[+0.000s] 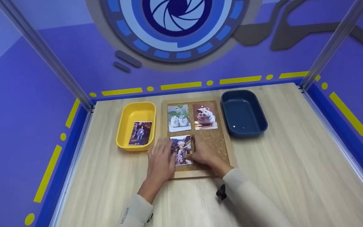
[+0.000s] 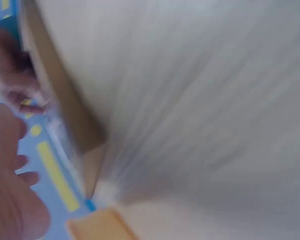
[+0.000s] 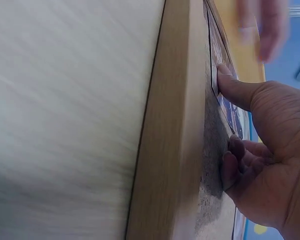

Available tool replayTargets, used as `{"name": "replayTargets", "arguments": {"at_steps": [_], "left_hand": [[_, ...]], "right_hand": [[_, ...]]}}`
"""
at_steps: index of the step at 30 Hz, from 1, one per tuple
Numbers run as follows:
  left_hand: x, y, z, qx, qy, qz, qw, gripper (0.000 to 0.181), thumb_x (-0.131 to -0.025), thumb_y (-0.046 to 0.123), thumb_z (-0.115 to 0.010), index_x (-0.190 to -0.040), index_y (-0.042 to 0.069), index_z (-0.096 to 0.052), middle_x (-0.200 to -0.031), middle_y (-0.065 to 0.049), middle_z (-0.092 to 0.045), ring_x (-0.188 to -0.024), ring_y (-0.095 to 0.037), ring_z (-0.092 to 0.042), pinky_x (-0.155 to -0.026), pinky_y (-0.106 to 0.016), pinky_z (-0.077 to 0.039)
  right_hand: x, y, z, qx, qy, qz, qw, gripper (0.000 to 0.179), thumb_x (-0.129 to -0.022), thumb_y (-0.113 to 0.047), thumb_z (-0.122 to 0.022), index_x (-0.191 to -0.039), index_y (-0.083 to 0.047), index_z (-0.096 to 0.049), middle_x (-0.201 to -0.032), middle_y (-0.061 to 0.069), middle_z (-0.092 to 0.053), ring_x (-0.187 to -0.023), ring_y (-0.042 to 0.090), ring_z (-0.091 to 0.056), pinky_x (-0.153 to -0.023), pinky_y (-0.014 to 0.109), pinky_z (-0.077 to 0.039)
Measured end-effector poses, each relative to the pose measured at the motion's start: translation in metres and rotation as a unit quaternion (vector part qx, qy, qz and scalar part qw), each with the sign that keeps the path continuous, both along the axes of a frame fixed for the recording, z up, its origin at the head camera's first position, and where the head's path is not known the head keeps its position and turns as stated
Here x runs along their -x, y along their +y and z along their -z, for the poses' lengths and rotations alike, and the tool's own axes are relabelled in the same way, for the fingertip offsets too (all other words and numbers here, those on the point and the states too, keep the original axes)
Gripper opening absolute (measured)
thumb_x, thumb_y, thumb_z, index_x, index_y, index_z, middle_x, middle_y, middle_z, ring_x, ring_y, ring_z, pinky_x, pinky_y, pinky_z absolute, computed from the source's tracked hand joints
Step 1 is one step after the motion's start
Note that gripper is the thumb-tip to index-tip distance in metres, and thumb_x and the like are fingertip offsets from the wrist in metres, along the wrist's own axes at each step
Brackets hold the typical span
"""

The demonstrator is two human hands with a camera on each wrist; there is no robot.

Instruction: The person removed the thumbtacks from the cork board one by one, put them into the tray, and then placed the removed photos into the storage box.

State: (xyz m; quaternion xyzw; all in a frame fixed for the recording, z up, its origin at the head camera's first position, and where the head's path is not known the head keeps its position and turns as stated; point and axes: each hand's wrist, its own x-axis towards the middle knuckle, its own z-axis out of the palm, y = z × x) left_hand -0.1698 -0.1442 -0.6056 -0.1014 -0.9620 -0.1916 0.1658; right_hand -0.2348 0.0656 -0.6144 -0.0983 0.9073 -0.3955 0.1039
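Note:
A photo of a light-haired figure (image 1: 181, 150) lies on the lower left of a wood-framed corkboard (image 1: 214, 148). My right hand (image 1: 203, 150) holds it at its right edge, thumb on its face; in the right wrist view the lower fingers of that right hand (image 3: 280, 150) curl against the cork. My left hand (image 1: 162, 159) is over the board's left frame, beside the photo, with fingers extended and blurred. Above are a photo of two hamsters among leaves (image 1: 179, 121) and one of a single hamster (image 1: 205, 118), each with a small pin near its top.
Left of the board stands a yellow tray (image 1: 120, 130) with a photo of a standing person (image 1: 140, 133) inside. At the right, a dark blue tray (image 1: 244, 110) has a couple of small shiny pins (image 1: 234, 126) at its near end. Blue-purple panels (image 1: 181, 71) enclose the wooden table (image 1: 295, 151).

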Motion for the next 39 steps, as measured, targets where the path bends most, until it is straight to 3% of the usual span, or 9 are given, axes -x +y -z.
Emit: {"name": "replayTargets", "arguments": {"at_steps": [4,9,11,13,17,22,26,34,39], "left_hand": [[0.011,-0.029,-0.011,-0.109,0.118,-0.062,0.9851,0.049,-0.098,0.017,-0.071,-0.145,0.007,-0.063,-0.156,-0.019,-0.058,-0.149,-0.041,-0.049,-0.122,-0.070,-0.026],[0.022,-0.082,0.003,-0.255,0.154,-0.217,0.9296,0.057,-0.097,0.020,-0.073,-0.150,0.008,-0.056,-0.159,-0.020,-0.051,-0.150,-0.041,-0.041,-0.121,-0.066,-0.022],[0.022,-0.101,0.010,-0.312,0.123,-0.275,0.9012,0.059,-0.100,0.025,-0.070,-0.155,0.010,-0.051,-0.165,-0.017,-0.046,-0.154,-0.039,-0.036,-0.124,-0.063,-0.019],[0.022,-0.115,0.015,-0.379,0.073,-0.299,0.8727,0.060,-0.106,0.029,-0.064,-0.160,0.014,-0.044,-0.169,-0.014,-0.041,-0.158,-0.035,-0.034,-0.132,-0.057,-0.018],[0.023,-0.132,0.020,-0.496,-0.040,-0.263,0.8266,0.060,-0.113,0.034,-0.050,-0.168,0.022,-0.029,-0.173,-0.011,-0.037,-0.160,-0.030,-0.037,-0.135,-0.048,-0.029],[0.032,-0.141,0.022,-0.554,-0.145,-0.207,0.7934,0.068,-0.114,0.039,-0.047,-0.173,0.030,-0.013,-0.180,-0.005,-0.021,-0.166,-0.023,-0.027,-0.135,-0.039,-0.030],[0.038,-0.144,0.022,-0.553,-0.182,-0.201,0.7879,0.073,-0.113,0.038,-0.051,-0.172,0.035,-0.009,-0.182,0.005,-0.014,-0.167,-0.017,-0.021,-0.136,-0.036,-0.028],[0.037,-0.147,0.026,-0.516,-0.195,-0.196,0.8108,0.080,-0.112,0.041,-0.052,-0.172,0.042,0.002,-0.183,0.008,-0.004,-0.169,-0.018,-0.014,-0.137,-0.038,-0.025],[0.033,-0.151,0.026,-0.502,-0.202,-0.194,0.8184,0.078,-0.112,0.044,-0.050,-0.171,0.045,0.001,-0.182,0.012,0.001,-0.171,-0.017,-0.008,-0.138,-0.040,-0.021]], "right_hand": [[-0.001,0.003,0.001,-0.002,0.006,0.009,0.9999,0.083,-0.076,-0.033,-0.097,-0.141,-0.007,-0.053,-0.121,0.014,-0.069,-0.114,0.033,-0.067,-0.105,0.055,-0.055],[-0.002,0.002,0.000,-0.006,0.007,0.010,0.9999,0.082,-0.077,-0.034,-0.096,-0.143,-0.009,-0.052,-0.131,0.017,-0.068,-0.124,0.038,-0.066,-0.112,0.056,-0.052],[-0.002,0.001,0.000,0.001,0.005,0.004,1.0000,0.083,-0.077,-0.031,-0.096,-0.143,-0.009,-0.051,-0.134,0.018,-0.067,-0.128,0.039,-0.064,-0.115,0.056,-0.050],[-0.002,0.000,0.000,0.010,0.002,-0.003,0.9999,0.084,-0.077,-0.030,-0.097,-0.144,-0.007,-0.051,-0.135,0.019,-0.066,-0.129,0.039,-0.063,-0.116,0.057,-0.049],[-0.002,-0.001,0.000,0.015,-0.002,-0.009,0.9998,0.085,-0.075,-0.030,-0.098,-0.142,-0.006,-0.050,-0.126,0.018,-0.067,-0.120,0.037,-0.065,-0.110,0.057,-0.053],[-0.002,0.000,0.000,0.008,0.002,-0.006,0.9999,0.086,-0.074,-0.032,-0.099,-0.141,-0.006,-0.051,-0.121,0.015,-0.068,-0.114,0.035,-0.066,-0.106,0.056,-0.055],[-0.001,0.001,-0.001,0.013,0.003,-0.006,0.9999,0.086,-0.074,-0.032,-0.098,-0.141,-0.006,-0.051,-0.119,0.015,-0.067,-0.112,0.034,-0.066,-0.104,0.055,-0.055],[-0.001,-0.001,-0.003,0.039,-0.030,0.016,0.9987,0.100,-0.074,-0.026,-0.099,-0.152,0.003,-0.043,-0.149,0.029,-0.058,-0.142,0.045,-0.056,-0.125,0.056,-0.042],[0.000,-0.003,-0.003,0.051,-0.044,0.014,0.9977,0.106,-0.072,-0.023,-0.100,-0.155,0.003,-0.039,-0.154,0.032,-0.054,-0.145,0.046,-0.053,-0.127,0.056,-0.039]]}}
